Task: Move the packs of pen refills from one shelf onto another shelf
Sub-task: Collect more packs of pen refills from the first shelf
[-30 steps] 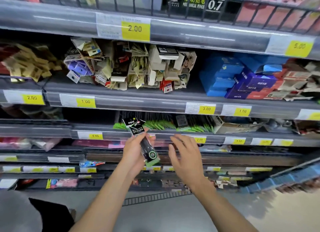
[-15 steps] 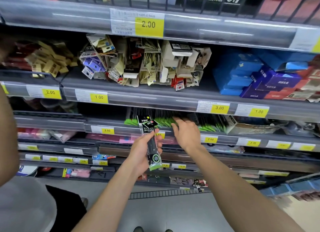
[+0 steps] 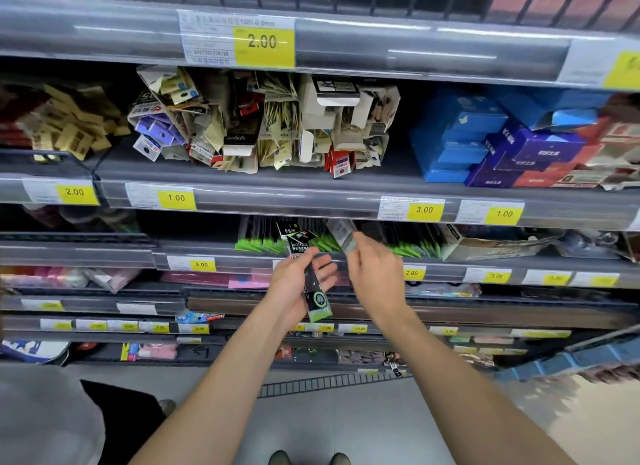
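Now | left hand point(image 3: 291, 291) grip: 2 refill packs point(image 3: 306, 267) | right hand point(image 3: 375, 274) grip: 1 blurred pack point(image 3: 348, 241)

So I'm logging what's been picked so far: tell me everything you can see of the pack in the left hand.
The pack of pen refills is a long, narrow, glossy packet, mostly black, with a white-lettered header card at the top, a round green-and-white emblem near the bottom and a green lower end. It stands nearly upright, top tilted slightly left, in front of the shelf edge. The left hand holds it around the middle, thumb along its left side and fingers behind. A second header behind suggests more than one pack.
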Demonstrator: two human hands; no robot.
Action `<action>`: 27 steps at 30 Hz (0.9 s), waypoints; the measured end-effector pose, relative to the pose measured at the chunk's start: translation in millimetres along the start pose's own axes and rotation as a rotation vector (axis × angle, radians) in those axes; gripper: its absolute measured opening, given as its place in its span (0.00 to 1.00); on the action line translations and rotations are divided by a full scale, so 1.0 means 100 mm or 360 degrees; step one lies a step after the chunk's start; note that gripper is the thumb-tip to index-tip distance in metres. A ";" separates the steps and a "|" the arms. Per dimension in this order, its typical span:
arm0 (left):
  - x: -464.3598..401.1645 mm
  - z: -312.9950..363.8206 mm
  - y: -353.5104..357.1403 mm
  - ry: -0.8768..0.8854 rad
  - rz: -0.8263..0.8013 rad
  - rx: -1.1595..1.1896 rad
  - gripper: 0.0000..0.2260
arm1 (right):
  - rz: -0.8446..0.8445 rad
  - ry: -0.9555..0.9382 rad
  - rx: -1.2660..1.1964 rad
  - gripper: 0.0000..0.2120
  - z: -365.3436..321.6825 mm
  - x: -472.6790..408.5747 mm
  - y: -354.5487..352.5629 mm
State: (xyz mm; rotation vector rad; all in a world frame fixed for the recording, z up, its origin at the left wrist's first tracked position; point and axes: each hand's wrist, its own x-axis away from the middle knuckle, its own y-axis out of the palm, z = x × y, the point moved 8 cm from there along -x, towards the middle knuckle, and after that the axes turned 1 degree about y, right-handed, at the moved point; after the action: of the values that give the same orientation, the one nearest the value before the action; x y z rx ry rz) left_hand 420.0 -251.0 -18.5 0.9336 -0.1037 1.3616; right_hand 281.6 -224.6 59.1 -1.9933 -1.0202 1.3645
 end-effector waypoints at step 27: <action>0.12 -0.07 -0.12 -0.0016 -0.0095 -0.0041 0.14 | -0.0223 -0.0253 -0.0817 0.11 -0.29 0.54 -0.08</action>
State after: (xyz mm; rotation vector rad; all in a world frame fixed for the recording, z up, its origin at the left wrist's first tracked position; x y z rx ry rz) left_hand 430.7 -236.9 -22.5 0.9156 -0.1000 1.2975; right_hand 317.6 -176.4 46.6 -2.1298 -1.6885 1.2919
